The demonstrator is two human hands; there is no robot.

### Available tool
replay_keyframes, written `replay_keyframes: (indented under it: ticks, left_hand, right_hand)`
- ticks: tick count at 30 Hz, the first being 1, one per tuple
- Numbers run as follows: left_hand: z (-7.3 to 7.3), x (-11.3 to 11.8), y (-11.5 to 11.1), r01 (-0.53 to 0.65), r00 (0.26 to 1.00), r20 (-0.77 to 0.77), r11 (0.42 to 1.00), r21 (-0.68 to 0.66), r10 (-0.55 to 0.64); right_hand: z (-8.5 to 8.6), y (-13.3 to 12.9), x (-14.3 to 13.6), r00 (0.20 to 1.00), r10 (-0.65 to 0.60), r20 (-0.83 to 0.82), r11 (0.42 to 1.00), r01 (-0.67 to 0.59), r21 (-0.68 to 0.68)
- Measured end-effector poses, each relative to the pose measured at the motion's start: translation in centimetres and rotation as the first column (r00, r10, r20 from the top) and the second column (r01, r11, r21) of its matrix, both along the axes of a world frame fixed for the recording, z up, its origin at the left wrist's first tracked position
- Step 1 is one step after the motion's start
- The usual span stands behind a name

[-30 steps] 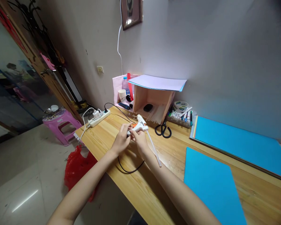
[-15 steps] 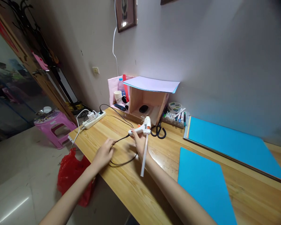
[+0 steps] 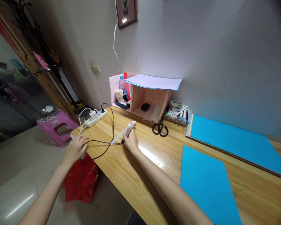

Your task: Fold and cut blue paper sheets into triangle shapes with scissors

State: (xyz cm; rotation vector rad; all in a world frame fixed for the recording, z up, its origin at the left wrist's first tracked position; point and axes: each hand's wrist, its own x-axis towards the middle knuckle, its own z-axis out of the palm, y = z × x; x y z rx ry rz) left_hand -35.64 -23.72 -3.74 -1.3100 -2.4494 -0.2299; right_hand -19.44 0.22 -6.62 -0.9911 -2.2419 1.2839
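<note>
**Glue gun at the desk's left end, cord trailing to the edge**

Fingers of the right hand (image 3: 130, 141) are wrapped around the white glue gun (image 3: 127, 129), which sits low over the wooden table (image 3: 140, 175) with a pale glue stick (image 3: 117, 138) poking out toward the left. Left hand (image 3: 76, 147) rests right at the table's left edge, curled on the black cord (image 3: 107, 131); can't tell how tightly it grips.

That cord loops up and runs to the white power strip (image 3: 95, 118) by the corner, so the left end is pretty crowded. Just past the gun there's a bare patch of wood, then black scissors (image 3: 160, 128) in front of the wooden box (image 3: 150, 104). Loose blue sheet (image 3: 208, 184) lies near the front edge on the right, well apart from both hands. Below the left edge hangs a red bag (image 3: 81, 179), pink stool (image 3: 56, 123) beyond it.

Tape roll (image 3: 177, 104) has print on it, too small to read.
</note>
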Motion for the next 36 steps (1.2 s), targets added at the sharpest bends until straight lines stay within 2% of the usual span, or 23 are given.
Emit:
replay_keyframes:
  ticks: [4,8,12,14,17,19,23,26,29,36]
  left_hand:
    - [-1.8,0.3,-0.3,-0.087,0.988,0.135,0.996,0.034,0.081]
    - [-2.0,2.1,0.4,-0.068,0.991,0.124,0.993,0.095,0.056]
    - [-0.3,5.8,2.8,-0.013,0.989,0.148,0.982,0.191,-0.016]
    - [1.0,7.8,4.4,0.016,0.97,0.23,0.967,0.253,-0.077]
    - [3.2,10.1,7.0,0.069,0.896,0.387,0.929,0.363,-0.217]
    - [4.6,11.0,8.7,0.07,0.865,0.417,0.891,0.449,-0.278]
    - [6.4,11.8,11.3,0.051,0.882,0.356,0.812,0.582,-0.31]
    - [7.1,11.7,12.2,0.053,0.89,0.331,0.791,0.61,-0.314]
    - [7.4,11.6,12.2,0.044,0.898,0.326,0.797,0.602,-0.296]
    - [6.8,11.3,11.1,0.013,0.873,0.399,0.829,0.559,-0.282]
  right_hand:
    - [0.1,0.4,-1.6,1.0,0.015,0.008,1.0,-0.015,0.001]
    - [0.0,0.9,-2.4,0.999,0.026,-0.02,1.0,-0.026,-0.017]
    - [-0.3,1.0,-2.2,0.998,0.039,-0.054,0.998,-0.041,-0.039]
    - [-0.3,1.1,-2.1,0.996,0.052,-0.067,0.997,-0.056,-0.052]
    - [-0.2,1.2,-2.0,0.995,0.066,-0.08,0.995,-0.072,-0.07]
    - [-0.2,1.3,-2.0,0.994,0.068,-0.086,0.994,-0.075,-0.077]
    - [-0.2,1.4,-2.1,0.994,0.066,-0.09,0.994,-0.074,-0.086]
    - [-0.3,1.4,-2.3,0.993,0.069,-0.091,0.993,-0.077,-0.09]
    - [-0.3,1.5,-2.3,0.993,0.076,-0.093,0.992,-0.085,-0.094]
    - [-0.6,1.9,-2.5,0.987,0.107,-0.117,0.987,-0.12,-0.108]
